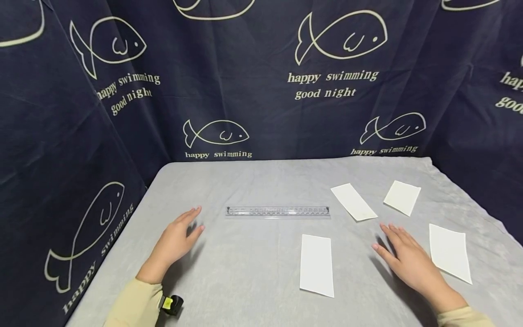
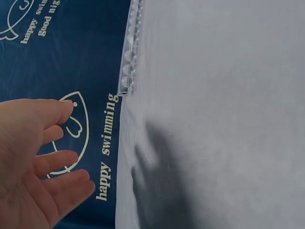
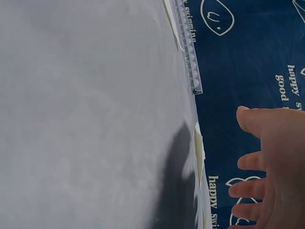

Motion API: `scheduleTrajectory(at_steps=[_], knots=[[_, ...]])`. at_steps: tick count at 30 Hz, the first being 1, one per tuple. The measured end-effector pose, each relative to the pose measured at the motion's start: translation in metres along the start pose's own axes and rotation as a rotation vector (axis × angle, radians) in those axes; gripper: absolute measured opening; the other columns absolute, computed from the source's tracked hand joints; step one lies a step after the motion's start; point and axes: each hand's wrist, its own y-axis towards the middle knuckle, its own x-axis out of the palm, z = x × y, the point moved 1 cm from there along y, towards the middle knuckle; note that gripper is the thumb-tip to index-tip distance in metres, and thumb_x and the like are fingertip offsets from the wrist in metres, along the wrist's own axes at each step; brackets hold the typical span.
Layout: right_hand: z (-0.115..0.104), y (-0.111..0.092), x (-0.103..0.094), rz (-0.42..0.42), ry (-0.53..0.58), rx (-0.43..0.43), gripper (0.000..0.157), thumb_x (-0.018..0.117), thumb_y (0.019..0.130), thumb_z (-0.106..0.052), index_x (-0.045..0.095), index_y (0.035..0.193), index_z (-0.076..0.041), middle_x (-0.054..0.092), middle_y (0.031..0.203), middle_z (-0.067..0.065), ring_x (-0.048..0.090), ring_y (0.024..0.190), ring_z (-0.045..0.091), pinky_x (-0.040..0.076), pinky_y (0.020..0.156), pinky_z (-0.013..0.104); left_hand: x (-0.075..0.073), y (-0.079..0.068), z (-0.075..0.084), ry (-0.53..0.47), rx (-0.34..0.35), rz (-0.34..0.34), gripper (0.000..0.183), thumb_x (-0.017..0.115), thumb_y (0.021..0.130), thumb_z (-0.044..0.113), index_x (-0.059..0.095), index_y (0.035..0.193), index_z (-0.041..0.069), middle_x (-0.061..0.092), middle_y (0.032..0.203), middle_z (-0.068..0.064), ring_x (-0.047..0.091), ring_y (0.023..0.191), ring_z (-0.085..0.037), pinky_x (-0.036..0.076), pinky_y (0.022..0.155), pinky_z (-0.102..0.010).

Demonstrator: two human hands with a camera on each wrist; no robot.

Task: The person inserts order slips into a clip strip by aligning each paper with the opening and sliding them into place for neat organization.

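A long clear plastic strip [image 1: 278,212] with a row of round bumps lies across the middle of the table. My left hand [image 1: 176,240] hovers to its left, fingers spread and holding nothing; in the left wrist view the same hand [image 2: 43,157] is relaxed, its shadow on the cloth. Over the right side, my right hand [image 1: 410,261] is held above the table with fingers extended, nothing in it. White paper pieces lie around it: a rectangle [image 1: 317,265] to its left, a slanted one [image 1: 353,202] and a smaller one [image 1: 402,198] beyond, another [image 1: 451,252] to its right.
A light grey cloth [image 1: 245,272] covers the table. Dark blue curtains [image 1: 261,68] printed with fish and lettering hang behind and at both sides. A black strap with a yellow patch [image 1: 168,303] is at the left sleeve.
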Motion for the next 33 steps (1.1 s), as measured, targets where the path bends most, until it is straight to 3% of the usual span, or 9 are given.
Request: scheduleTrajectory(at_steps=[7,15,24,33], knots=[[-0.003,0.000,0.000,-0.013,0.044,0.043,0.062,0.057,0.093,-0.034,0.041,0.132,0.012,0.039,0.125,0.042,0.035,0.115,0.057,0.027,0.091,0.064,-0.002,0.007,-0.003,-0.134,-0.065,0.045,0.045,0.069,0.084,0.011,0.057,0.126,-0.002,0.057,0.120,-0.025,0.061,0.097,-0.037,0.051,0.079,-0.042],[-0.007,0.001,-0.001,-0.028,0.061,0.066,0.059,0.056,0.094,-0.030,0.042,0.129,0.015,0.045,0.119,0.042,0.042,0.110,0.056,0.032,0.088,0.062,0.000,0.013,-0.010,-0.185,-0.107,0.058,0.044,0.071,0.082,0.009,0.059,0.123,-0.002,0.060,0.117,-0.021,0.063,0.095,-0.036,0.051,0.078,-0.045],[-0.010,0.003,0.001,-0.022,0.104,0.078,0.054,0.058,0.093,-0.027,0.046,0.126,0.014,0.046,0.120,0.040,0.043,0.110,0.055,0.033,0.088,0.061,0.000,0.022,-0.015,-0.263,-0.209,0.015,0.039,0.070,0.083,0.011,0.061,0.120,0.001,0.063,0.112,-0.017,0.062,0.098,-0.034,0.050,0.079,-0.044],[-0.015,0.003,0.001,-0.027,0.235,0.116,0.047,0.060,0.091,-0.018,0.049,0.125,0.012,0.056,0.113,0.032,0.060,0.094,0.043,0.048,0.078,0.049,0.003,0.032,-0.020,-0.380,-0.270,-0.017,0.037,0.069,0.084,0.009,0.062,0.119,0.002,0.063,0.114,-0.017,0.062,0.098,-0.029,0.048,0.081,-0.042]])
